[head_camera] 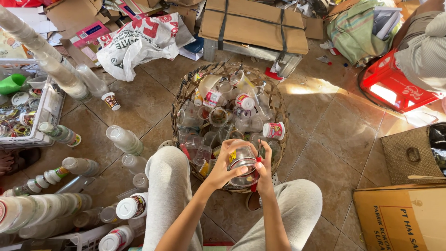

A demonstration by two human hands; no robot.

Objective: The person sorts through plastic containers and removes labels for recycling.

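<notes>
Both hands work a clear plastic cup over the round woven basket.
Left hand wraps the rim; right hand pinches a thin red tool: steady the cup, work slowly.

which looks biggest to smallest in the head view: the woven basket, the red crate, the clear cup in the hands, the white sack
1. woven basket
2. white sack, close behind the basket
3. red crate, partly hidden by a person sitting on it, so unsure against the sack
4. clear cup, held by the left hand and right hand
</notes>
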